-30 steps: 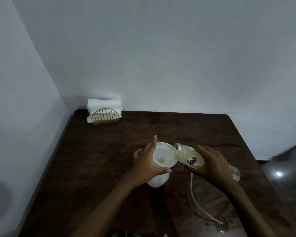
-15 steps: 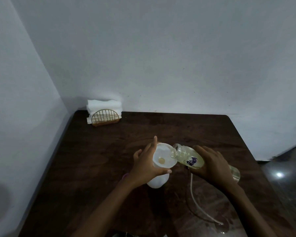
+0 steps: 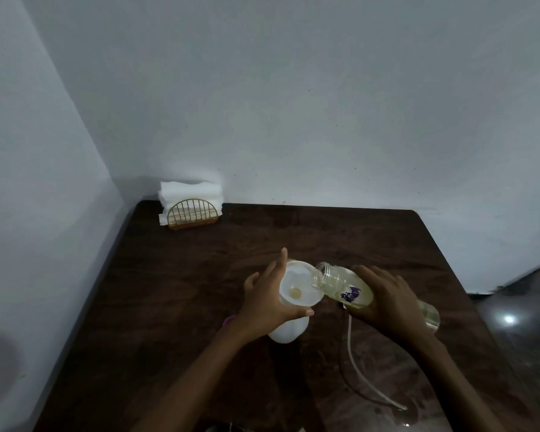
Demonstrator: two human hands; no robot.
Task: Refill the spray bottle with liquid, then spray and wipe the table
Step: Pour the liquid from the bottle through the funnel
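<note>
My left hand [image 3: 267, 304] grips a white funnel [image 3: 300, 286] that sits in the neck of a white bottle [image 3: 286, 332] standing on the dark wooden table [image 3: 200, 275]. A little yellowish liquid lies at the funnel's hole. My right hand [image 3: 387, 304] holds a clear uncapped bottle [image 3: 345, 286] with a purple label, tipped almost flat. Its mouth rests at the funnel's right rim, and pale yellow liquid fills its lower side. A thin white tube [image 3: 360, 374] lies on the table below my right hand; what it ends in is too dim to make out.
A gold wire holder with white napkins [image 3: 192, 212] stands in the far left corner of the table, against the walls. The table's right edge drops to a dark floor [image 3: 527, 307]. Walls close off the left and far sides.
</note>
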